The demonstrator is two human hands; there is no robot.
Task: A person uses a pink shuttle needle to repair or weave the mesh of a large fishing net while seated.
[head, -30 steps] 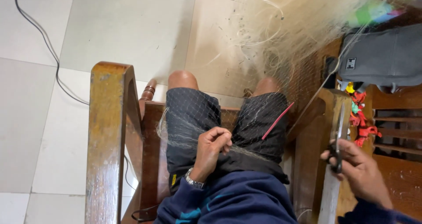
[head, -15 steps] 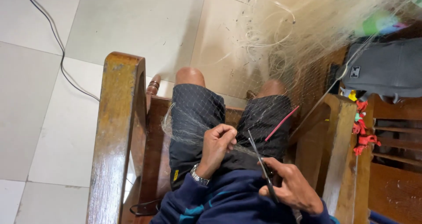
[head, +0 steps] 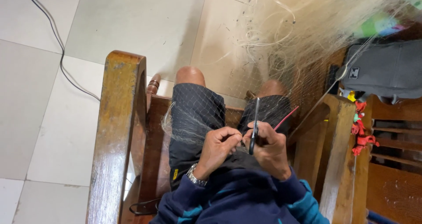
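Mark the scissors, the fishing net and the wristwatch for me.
scissors [head: 254, 123]: head view, on the dark blades.
fishing net [head: 193, 118]: head view, on the mesh over the thigh.
wristwatch [head: 193, 176]: head view, on the metal band.

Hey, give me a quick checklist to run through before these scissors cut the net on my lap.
1. Scissors gripped by the right hand: ok.
2. Left hand pinching the fishing net beside the scissors: ok.
3. Blades open on the right strand: cannot tell, they look closed and point upward.
4. Left fingers clear of the blades: cannot tell, they sit very close.
5. Net spread flat over the lap: ok, though the heap on the floor is tangled.
6. Red stick on the right thigh out of the way: ok.
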